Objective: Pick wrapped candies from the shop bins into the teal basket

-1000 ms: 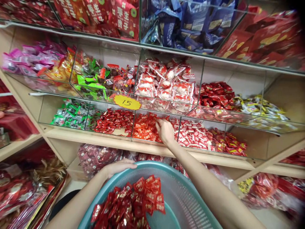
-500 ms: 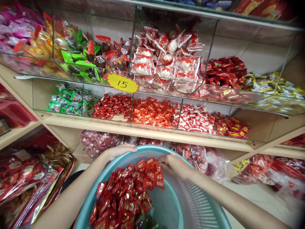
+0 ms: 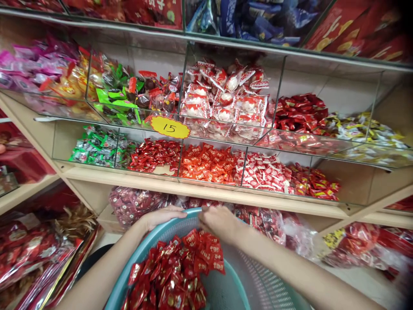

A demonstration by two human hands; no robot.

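A teal plastic basket fills the bottom middle, with a pile of red wrapped candies on its left side. My left hand rests on the basket's far rim, its fingers wrapped over the edge. Just right of it, my right hand is at the same rim, above the candies, with its fingers curled and slightly blurred. Whether it holds anything is hidden.
Shelves with clear dividers hold sorted candies beyond the basket, and a yellow tag reading 15 hangs there. Bagged candies lie beneath the wooden ledge. Shiny red packages stand at the lower left.
My right hand has moved left along the basket's far side, closer to my left hand. The shelves and basket appear lower in the view. My left hand stays on the rim.
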